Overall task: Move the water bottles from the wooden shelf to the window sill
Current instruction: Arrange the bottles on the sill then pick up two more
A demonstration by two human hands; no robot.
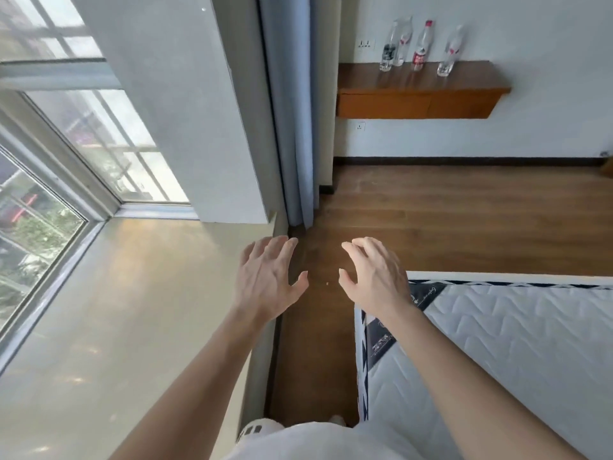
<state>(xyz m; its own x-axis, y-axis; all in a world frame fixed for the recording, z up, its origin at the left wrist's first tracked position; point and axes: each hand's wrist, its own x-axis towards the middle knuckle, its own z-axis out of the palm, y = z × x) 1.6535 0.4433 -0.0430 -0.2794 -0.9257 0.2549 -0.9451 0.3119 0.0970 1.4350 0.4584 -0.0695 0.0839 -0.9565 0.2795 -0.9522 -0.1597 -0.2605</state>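
Both hands are out in front of me and holding nothing. Left hand [268, 280] has its fingers spread fairly wide and hovers right over the edge where the window sill [132, 310] meets the floor [464, 210]. Right hand [374, 277] is spread too, fingertips a bit curled, just off the corner of the mattress [497, 343]. The two hands are near each other but not touching.

The water bottles [422, 48] are well away from my hands, four of them standing upright in a row on the wooden shelf [421, 94] on the far wall. The two on the left stand close together, and one of those has a dark label. The others show red on theirs.

The sill itself is a wide pale ledge on my left under the window, with a blue curtain [292, 111] hanging at its far end, between the sill and the shelf.
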